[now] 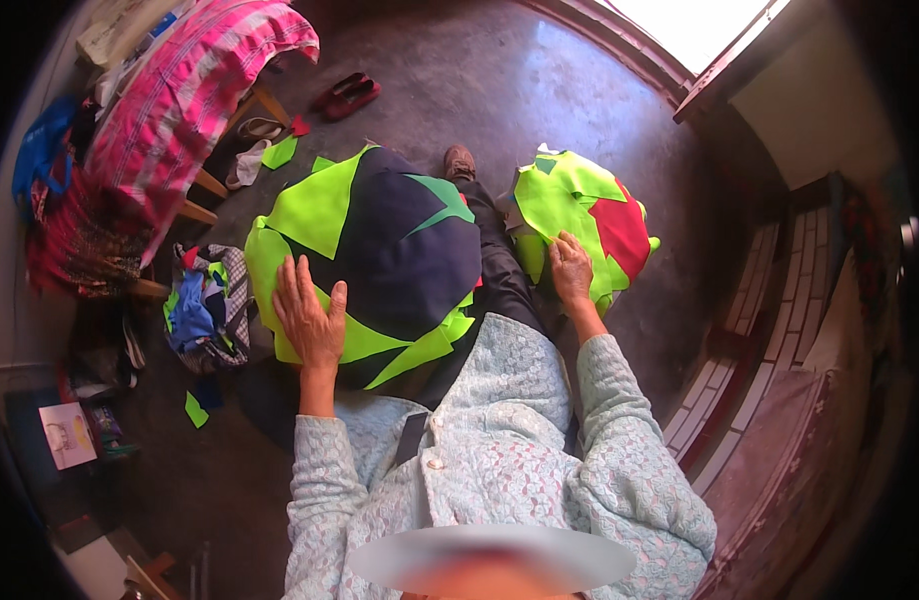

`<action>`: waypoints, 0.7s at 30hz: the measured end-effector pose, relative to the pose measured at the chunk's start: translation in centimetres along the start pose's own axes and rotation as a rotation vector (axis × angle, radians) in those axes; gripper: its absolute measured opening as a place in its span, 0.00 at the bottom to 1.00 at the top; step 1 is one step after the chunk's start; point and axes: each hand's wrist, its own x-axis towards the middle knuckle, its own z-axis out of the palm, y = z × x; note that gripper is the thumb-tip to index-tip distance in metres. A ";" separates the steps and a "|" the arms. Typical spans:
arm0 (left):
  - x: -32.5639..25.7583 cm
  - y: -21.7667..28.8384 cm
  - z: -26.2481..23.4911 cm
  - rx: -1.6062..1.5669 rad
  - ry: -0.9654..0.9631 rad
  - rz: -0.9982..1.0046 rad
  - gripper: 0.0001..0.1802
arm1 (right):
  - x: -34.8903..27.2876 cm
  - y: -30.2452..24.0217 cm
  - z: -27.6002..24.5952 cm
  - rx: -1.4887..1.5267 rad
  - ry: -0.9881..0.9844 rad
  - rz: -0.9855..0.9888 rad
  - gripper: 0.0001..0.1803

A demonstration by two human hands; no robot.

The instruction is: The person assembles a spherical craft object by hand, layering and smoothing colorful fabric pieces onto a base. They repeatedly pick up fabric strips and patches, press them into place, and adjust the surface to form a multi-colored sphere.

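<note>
Fingers of our left hand [309, 315] lie flat and a little spread on the near-left edge of the big patchwork piece [374, 265], the palm pressing down; they grip nothing, they only hold the cloth still. Our right hand [571, 270] also rests open, its fingers stretched over the smaller pile of cut fabric [579, 215], which sits on the floor at our right side, near the window wall. We cannot tell if the fingertips there pinch one layer or only touch the top one.

The big piece, dark navy with lime green triangles and one darker green shape, is draped over our lap and left knee, in the middle of the scene. The pile is lime green with a red part.

To do this well, we judge that the left palm should keep even pressure, so the sewn panel does not slide off the knee. The right fingers should separate only a single cut piece, feeling its edge first, because the thin layers likely cling together. We should lift it low and slowly toward the lap.

Farther out, a heap of mixed scraps [207, 305] lies on the floor at our left, loose green offcuts [279, 152] farther away, a pair of red shoes [346, 95] on the far floor, and a pink striped cloth [184, 95] hangs over furniture at the far left.
</note>
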 end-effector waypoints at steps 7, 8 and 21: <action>0.3 -1.3 -0.1 -0.173 -0.045 -0.012 0.39 | 2.8 1.2 -1.6 0.579 0.084 0.354 0.16; 0.4 -1.2 -0.2 -0.143 -0.044 -0.002 0.40 | 3.3 1.7 -2.4 0.545 0.107 0.332 0.15; 1.0 8.3 -5.8 -0.723 -0.138 0.246 0.39 | 4.6 -10.1 -16.4 0.851 -0.537 -0.138 0.12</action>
